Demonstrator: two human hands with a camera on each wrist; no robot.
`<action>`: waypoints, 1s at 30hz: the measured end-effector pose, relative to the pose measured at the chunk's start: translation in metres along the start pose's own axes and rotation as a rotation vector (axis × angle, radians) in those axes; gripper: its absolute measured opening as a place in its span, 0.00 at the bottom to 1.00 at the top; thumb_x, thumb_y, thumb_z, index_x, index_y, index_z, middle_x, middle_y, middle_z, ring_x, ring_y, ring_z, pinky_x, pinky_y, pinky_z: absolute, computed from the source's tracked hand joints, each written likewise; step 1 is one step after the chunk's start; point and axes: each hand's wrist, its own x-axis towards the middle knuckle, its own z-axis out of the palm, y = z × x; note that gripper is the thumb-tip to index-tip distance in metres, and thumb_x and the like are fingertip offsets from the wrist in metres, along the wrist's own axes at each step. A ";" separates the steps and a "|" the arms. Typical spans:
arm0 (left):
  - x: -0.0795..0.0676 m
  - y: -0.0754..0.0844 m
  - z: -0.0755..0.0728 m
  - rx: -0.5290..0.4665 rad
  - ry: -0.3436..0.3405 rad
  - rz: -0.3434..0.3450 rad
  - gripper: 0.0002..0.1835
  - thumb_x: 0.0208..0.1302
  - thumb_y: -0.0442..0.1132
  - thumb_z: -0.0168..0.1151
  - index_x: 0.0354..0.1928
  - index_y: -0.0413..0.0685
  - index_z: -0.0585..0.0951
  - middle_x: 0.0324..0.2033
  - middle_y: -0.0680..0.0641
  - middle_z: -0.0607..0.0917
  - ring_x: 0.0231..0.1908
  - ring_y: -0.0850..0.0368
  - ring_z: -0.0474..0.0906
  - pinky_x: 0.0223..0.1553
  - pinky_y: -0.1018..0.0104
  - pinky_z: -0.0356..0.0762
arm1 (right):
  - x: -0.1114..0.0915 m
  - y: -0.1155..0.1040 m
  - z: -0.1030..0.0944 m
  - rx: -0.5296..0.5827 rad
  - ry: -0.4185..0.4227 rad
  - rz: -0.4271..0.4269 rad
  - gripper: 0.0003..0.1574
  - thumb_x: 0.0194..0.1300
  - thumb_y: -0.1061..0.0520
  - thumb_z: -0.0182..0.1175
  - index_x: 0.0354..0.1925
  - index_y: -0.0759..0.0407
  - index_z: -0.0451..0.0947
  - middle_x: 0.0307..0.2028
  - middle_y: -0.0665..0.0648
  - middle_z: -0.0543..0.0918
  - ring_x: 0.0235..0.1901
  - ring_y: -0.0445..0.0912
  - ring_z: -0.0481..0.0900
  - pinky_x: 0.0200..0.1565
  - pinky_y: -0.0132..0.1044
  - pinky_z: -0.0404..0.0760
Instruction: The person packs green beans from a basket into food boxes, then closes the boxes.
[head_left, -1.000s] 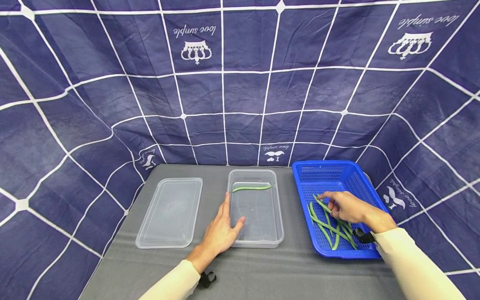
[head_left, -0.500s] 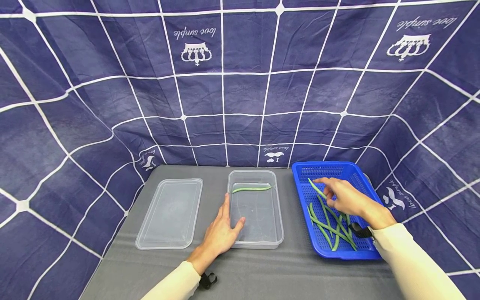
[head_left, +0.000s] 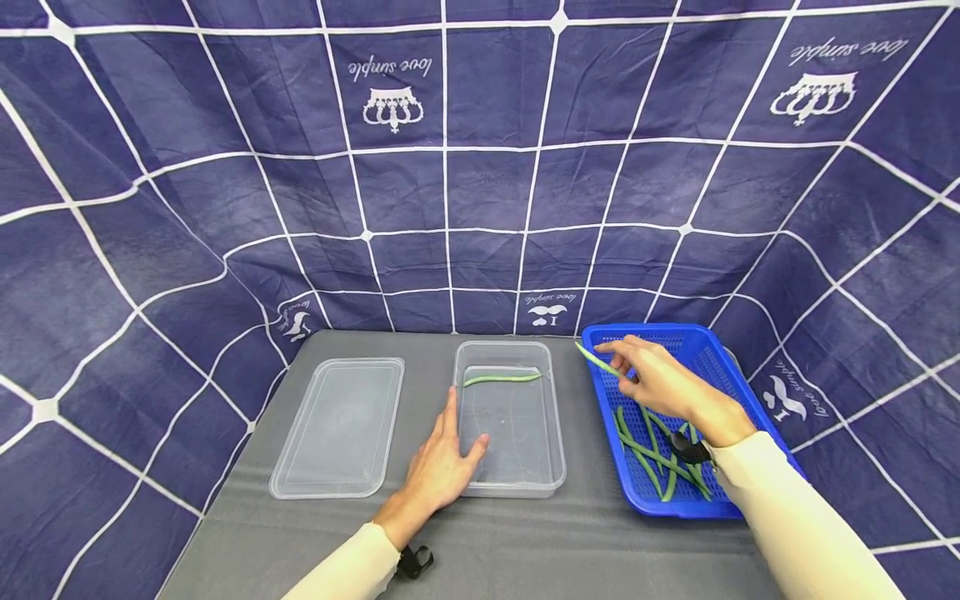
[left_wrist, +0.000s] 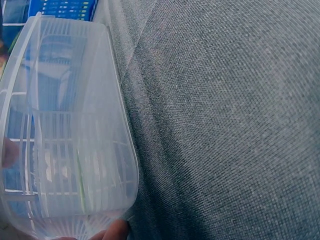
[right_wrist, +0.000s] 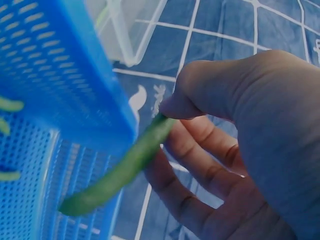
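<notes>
My right hand [head_left: 667, 383] pinches a green bean [right_wrist: 115, 180] between thumb and fingertips, over the left rim of the blue basket [head_left: 627, 492]. The bean's tip points left, past the rim, in the head view. More green beans [head_left: 651, 455] lie crossed in the near part of the basket, some hidden under my wrist. My left hand [head_left: 442, 462] rests along the left side of a clear plastic container [head_left: 561, 437], fingers straight and thumb reaching over the rim. One green bean [head_left: 502, 378] lies crosswise at the container's far end.
A clear flat lid [head_left: 337, 429] lies on the grey cloth-covered table [head_left: 510, 542], left of the container. Behind and along the sides hangs a dark blue curtain [head_left: 495, 192] with white grid lines. Both wrists wear black straps [head_left: 415, 561].
My right hand has lifted a green bean from the basket and carried it up and left to the basket's rim. The left hand has stayed at the container.
</notes>
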 end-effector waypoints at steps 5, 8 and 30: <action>-0.003 -0.001 0.002 0.000 -0.001 -0.002 0.57 0.82 0.62 0.67 0.98 0.56 0.45 0.84 0.36 0.77 0.65 0.25 0.90 0.57 0.28 0.89 | 0.016 -0.011 0.005 0.003 -0.039 0.023 0.33 0.63 0.74 0.68 0.66 0.65 0.89 0.44 0.55 0.89 0.46 0.49 0.89 0.53 0.50 0.90; -0.003 -0.002 0.002 -0.005 0.006 -0.003 0.58 0.81 0.62 0.68 0.98 0.56 0.46 0.84 0.37 0.77 0.65 0.24 0.90 0.57 0.28 0.89 | 0.027 -0.016 0.010 0.004 -0.047 0.019 0.29 0.65 0.74 0.68 0.63 0.65 0.90 0.45 0.56 0.89 0.47 0.50 0.91 0.53 0.52 0.91; 0.003 -0.003 0.003 0.012 0.006 0.014 0.57 0.82 0.62 0.68 0.98 0.54 0.46 0.82 0.37 0.78 0.63 0.26 0.91 0.56 0.30 0.89 | 0.087 -0.037 0.053 0.084 -0.073 -0.066 0.29 0.69 0.74 0.66 0.65 0.62 0.91 0.49 0.60 0.92 0.51 0.54 0.93 0.58 0.53 0.93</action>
